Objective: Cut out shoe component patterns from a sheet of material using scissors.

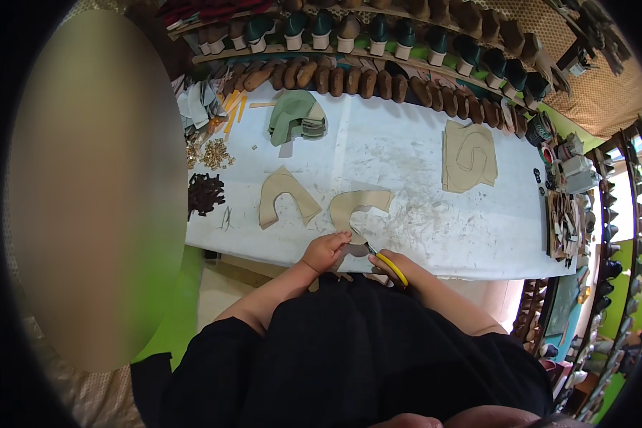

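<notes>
My right hand (404,262) is closed around yellow-handled scissors (394,269), and their blades point up and left at a curved beige piece (342,207). My left hand (324,251) pinches this piece by its near end, close to the blade tips. The piece lies near the table's front edge, and its inner side is cut to a curve. To its left rests a second beige piece (269,196), arch-shaped and apart from both hands. A stack of beige sheets (471,158) with a drawn curved outline lies farther right.
The white table (421,228) carries a pile of green cut pieces (289,118) at the back. Brass-coloured bits (216,154) and small dark pieces (205,194) lie at left. Brown shoe lasts (367,84) line the far edge; a box of scraps (565,225) stands at right.
</notes>
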A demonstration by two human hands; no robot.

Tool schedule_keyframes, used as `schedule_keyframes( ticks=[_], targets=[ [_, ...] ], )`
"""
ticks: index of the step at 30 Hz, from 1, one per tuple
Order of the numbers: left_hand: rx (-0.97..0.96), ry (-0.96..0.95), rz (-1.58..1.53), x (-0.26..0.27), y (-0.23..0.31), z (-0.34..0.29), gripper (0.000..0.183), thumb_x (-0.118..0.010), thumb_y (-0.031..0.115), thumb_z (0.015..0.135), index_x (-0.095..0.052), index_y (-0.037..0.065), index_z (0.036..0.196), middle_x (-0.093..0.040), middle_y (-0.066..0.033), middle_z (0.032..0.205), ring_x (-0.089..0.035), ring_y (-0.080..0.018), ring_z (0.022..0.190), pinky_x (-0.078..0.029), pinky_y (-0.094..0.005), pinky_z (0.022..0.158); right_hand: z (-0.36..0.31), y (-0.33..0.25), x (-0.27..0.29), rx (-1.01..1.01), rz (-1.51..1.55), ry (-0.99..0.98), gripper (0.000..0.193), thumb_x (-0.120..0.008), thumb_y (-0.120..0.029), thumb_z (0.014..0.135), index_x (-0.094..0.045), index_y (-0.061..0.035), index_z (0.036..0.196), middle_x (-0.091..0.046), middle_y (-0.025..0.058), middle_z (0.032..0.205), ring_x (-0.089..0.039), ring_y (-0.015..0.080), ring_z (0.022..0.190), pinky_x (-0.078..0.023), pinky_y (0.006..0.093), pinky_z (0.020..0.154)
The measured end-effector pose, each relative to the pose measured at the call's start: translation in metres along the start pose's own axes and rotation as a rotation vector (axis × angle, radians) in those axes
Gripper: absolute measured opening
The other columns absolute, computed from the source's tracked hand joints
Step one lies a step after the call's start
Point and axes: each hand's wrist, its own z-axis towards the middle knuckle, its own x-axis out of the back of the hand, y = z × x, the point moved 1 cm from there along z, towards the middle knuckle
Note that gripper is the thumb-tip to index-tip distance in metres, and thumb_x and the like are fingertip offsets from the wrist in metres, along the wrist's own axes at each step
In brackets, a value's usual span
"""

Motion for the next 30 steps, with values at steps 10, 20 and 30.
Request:
schedule_keyframes(
  ticks=[10,20,30],
  targets=[
    [-0.094,0.036,-0.022,0.002,0.001,0.000,0.019,-0.065,0.008,0.087,-0.065,0.004,0.105,-0.069,-0.0129,0.114,-0.066,-0.0291,0.107,-0.054,-0.0375,0.091,0.000,-0.010,-0.004,0.041,-0.171,0.060,0.070,-0.046,-0.069,0.092,-0.063,-0.0020,0.100,-0.068,0.0213,0.090,-0.066,0.0355,0.090,-0.050,0.0398,0.081],
    [-0.086,0.021,0.018,0.004,0.000,-0.004,0.021,-0.065,0.007,0.086,-0.064,0.004,0.106,-0.069,-0.0131,0.115,-0.066,-0.0296,0.107,-0.052,-0.0384,0.094,0.001,-0.008,-0.004,0.099,-0.241,0.090,0.064,-0.043,-0.063,0.096,-0.064,-0.0027,0.101,-0.067,0.0228,0.091,-0.065,0.0372,0.088,-0.049,0.0399,0.080],
    [-0.083,0.020,-0.004,0.005,-0.002,-0.004,0.026,-0.061,0.003,0.086,-0.063,0.004,0.111,-0.068,-0.0132,0.117,-0.065,-0.0298,0.109,-0.053,-0.0370,0.092,0.006,-0.008,-0.005,-0.053,-0.032,-0.099,0.065,-0.040,-0.064,0.097,-0.057,-0.0022,0.104,-0.061,0.0100,0.080,-0.057,0.0194,0.071,-0.047,0.0330,0.066]
  ],
)
